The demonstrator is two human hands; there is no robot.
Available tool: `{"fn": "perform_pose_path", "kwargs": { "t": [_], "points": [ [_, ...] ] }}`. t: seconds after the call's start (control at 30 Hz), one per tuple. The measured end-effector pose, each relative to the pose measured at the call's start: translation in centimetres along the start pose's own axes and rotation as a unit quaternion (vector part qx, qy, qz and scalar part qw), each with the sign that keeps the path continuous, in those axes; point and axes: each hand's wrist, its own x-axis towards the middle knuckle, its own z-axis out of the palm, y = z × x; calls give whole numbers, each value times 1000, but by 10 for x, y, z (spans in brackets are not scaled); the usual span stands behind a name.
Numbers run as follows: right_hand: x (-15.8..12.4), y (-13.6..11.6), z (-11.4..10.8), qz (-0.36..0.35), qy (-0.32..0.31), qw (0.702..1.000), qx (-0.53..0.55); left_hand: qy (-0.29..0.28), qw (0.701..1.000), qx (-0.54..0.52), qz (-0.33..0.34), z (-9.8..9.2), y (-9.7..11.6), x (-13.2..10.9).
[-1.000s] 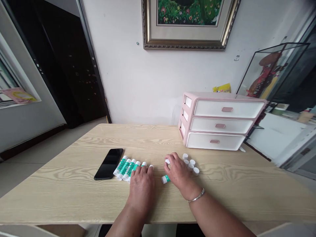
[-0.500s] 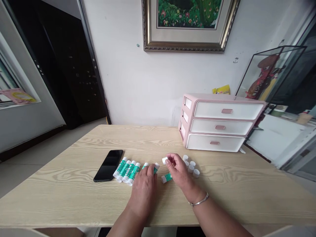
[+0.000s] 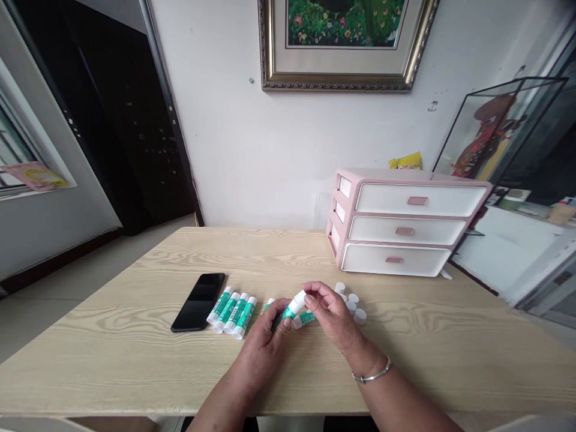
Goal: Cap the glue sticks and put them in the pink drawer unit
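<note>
My left hand (image 3: 265, 339) grips the body of a green-and-white glue stick (image 3: 288, 312), lifted a little above the table. My right hand (image 3: 333, 318) pinches the white cap (image 3: 299, 298) at that stick's top end. Another glue stick (image 3: 303, 320) lies on the table just beneath both hands. A row of several glue sticks (image 3: 231, 309) lies to the left. Several loose white caps (image 3: 353, 303) stand behind my right hand.
A black phone (image 3: 198, 300) lies left of the row of sticks. A pink three-drawer organiser (image 3: 396, 225) stands at the back right of the wooden table (image 3: 450, 348). A framed picture (image 3: 344, 45) hangs on the wall. A glass case (image 3: 495, 129) sits far right.
My left hand picked one glue stick off the table and raised it. My right hand brought a white cap over to that stick's end.
</note>
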Motion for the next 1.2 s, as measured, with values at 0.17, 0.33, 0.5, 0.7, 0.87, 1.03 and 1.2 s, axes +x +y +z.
{"fn": "perform_pose_path", "kwargs": {
  "t": [0.17, 0.33, 0.5, 0.7, 0.87, 1.03, 1.2],
  "points": [
    [-1, 2, 0, 12, -22, 1000, 17, 31, 999, 6, -28, -1, -6, 0],
    [-2, 2, 0, 22, -44, 998, 29, 17, 998, 37, -38, -4, -1, 1],
    [-2, 4, 0, 12, -63, 998, 29, 2, 998, 37, -41, -6, 4, 0],
    [-3, 4, -2, -11, -69, 998, -9, -32, 998, 25, -48, -6, -2, 0],
    [-3, 2, 2, -75, -78, 993, -55, -46, 998, 11, -38, -5, -1, 1],
    [-6, 8, 5, -48, -87, 993, -68, -37, 998, -2, -50, -7, 8, 1],
    [-1, 18, -5, -105, 4, 971, -213, 9, 989, -84, -120, -10, 7, -3]
  ]
}}
